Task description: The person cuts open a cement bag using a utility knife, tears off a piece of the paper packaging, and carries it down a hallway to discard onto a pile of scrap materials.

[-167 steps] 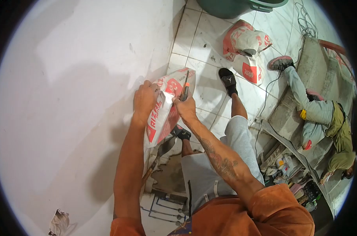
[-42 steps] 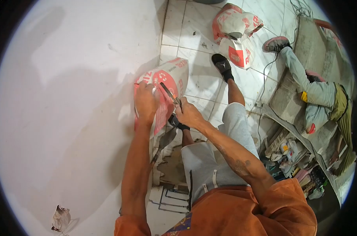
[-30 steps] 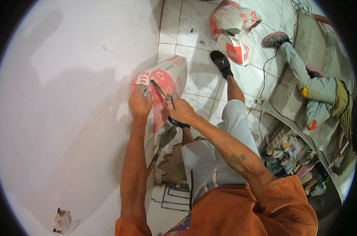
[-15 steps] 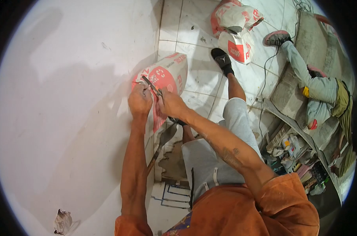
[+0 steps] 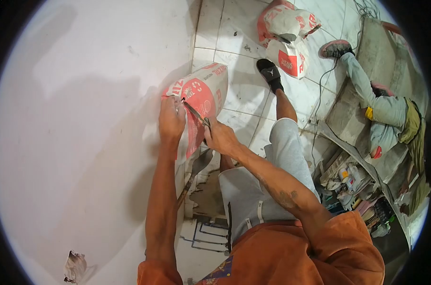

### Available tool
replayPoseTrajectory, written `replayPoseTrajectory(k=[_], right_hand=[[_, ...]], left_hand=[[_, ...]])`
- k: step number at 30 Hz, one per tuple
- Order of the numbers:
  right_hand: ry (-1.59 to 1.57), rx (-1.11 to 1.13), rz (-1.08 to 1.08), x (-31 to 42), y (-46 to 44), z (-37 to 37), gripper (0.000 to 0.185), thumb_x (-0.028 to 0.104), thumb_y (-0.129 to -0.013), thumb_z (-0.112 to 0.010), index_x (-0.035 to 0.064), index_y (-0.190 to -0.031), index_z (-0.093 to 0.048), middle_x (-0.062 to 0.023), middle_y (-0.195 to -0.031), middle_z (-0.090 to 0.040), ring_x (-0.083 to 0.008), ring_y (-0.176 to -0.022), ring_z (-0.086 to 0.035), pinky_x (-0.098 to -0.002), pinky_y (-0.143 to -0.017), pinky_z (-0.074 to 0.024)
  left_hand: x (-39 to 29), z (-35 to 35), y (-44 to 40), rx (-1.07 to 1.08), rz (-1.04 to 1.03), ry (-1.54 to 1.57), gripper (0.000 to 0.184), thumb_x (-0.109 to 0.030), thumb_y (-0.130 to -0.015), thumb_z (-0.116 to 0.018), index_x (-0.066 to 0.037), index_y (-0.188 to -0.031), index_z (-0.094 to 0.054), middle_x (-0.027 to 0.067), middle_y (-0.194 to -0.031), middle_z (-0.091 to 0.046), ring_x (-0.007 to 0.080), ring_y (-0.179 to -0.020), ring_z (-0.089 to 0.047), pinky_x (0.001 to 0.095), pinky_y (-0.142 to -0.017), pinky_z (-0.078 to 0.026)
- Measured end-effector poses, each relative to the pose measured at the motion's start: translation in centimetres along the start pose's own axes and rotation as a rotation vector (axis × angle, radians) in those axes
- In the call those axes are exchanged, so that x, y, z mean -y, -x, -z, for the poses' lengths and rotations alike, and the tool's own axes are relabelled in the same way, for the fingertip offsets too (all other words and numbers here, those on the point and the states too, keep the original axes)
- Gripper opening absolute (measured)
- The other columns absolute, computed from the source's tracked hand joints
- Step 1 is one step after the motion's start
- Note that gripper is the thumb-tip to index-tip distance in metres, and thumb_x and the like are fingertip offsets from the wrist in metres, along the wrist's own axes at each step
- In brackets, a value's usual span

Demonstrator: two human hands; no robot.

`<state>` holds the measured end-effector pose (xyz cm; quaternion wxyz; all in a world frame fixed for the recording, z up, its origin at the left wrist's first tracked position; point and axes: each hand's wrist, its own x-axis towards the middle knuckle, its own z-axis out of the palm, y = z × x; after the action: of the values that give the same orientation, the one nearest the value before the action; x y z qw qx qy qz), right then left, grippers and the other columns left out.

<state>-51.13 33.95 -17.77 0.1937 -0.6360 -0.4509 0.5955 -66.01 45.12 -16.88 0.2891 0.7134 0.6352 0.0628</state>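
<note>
A white and red printed paper sack [image 5: 217, 88] stands on the tiled floor against the wall. My left hand [image 5: 171, 118] is closed on the sack's upper corner, fingers pinching the paper. My right hand [image 5: 221, 137] is wrapped around a slim, knife-like metal tool [image 5: 194, 112]. The tool points up and left, with its tip at the sack's red face near my left fingers. A small dark mark or hole shows in the paper by the tip. My right fingers hide most of the tool's handle.
More red and white sacks [image 5: 287, 54] lie at the top. A shovel [image 5: 202, 162] leans below the sack. My sandaled foot [image 5: 269, 74] is between them. On the right, another person [image 5: 391, 111] is beside grey slabs, a cable [image 5: 318, 102] and piled tools [image 5: 350, 178].
My right hand has drawn the tool down and to the right, so its tip sits lower on the sack. My left hand keeps its grip on the corner.
</note>
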Motion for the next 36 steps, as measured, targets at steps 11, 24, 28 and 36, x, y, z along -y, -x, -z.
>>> replayPoseTrajectory(k=[11, 24, 28, 36], right_hand=[[0.135, 0.149, 0.051, 1.0, -3.8, 1.3, 0.029, 0.017, -0.087, -0.052, -0.0061, -0.103, -0.047, -0.0289, -0.079, -0.062, -0.0464, -0.077, -0.062, -0.0530, -0.068, -0.0489], [0.048, 0.146, -0.112, -1.6, 4.2, 2.3, 0.028, 0.015, -0.086, -0.051, -0.0088, -0.099, -0.045, -0.0301, -0.074, -0.062, -0.0477, -0.071, -0.063, -0.0521, -0.069, -0.0508], [-0.013, 0.129, -0.104, -1.1, 2.6, 1.4, 0.029, 0.017, -0.087, -0.051, -0.0097, -0.099, -0.044, -0.0326, -0.076, -0.061, -0.0480, -0.074, -0.062, -0.0520, -0.070, -0.0486], [-0.083, 0.099, -0.121, -0.1, 1.1, 0.1, 0.033, 0.018, -0.087, -0.050, -0.0117, -0.099, -0.044, -0.0340, -0.075, -0.060, -0.0489, -0.074, -0.062, -0.0525, -0.070, -0.0486]], left_hand=[[-0.2, 0.9, 0.1, 0.073, 0.003, -0.049, 0.009, -0.002, -0.083, -0.058, 0.000, -0.092, -0.060, 0.0184, -0.093, -0.059, 0.0369, -0.084, -0.060, 0.0413, -0.074, -0.048], [-1.4, -0.6, 1.5, -0.083, 0.204, -0.202, 0.024, -0.017, -0.084, -0.065, -0.002, -0.099, -0.055, 0.0182, -0.097, -0.057, 0.0359, -0.092, -0.058, 0.0466, -0.079, -0.047], [-0.4, -1.2, 2.7, 0.043, 0.212, -0.381, 0.029, -0.026, -0.085, -0.065, -0.003, -0.097, -0.055, 0.0185, -0.096, -0.059, 0.0383, -0.091, -0.058, 0.0485, -0.078, -0.047], [-0.1, 0.4, 2.4, 0.095, 0.318, -0.252, 0.025, -0.023, -0.089, -0.055, 0.000, -0.081, -0.058, 0.0219, -0.087, -0.064, 0.0422, -0.079, -0.060, 0.0500, -0.071, -0.046]])
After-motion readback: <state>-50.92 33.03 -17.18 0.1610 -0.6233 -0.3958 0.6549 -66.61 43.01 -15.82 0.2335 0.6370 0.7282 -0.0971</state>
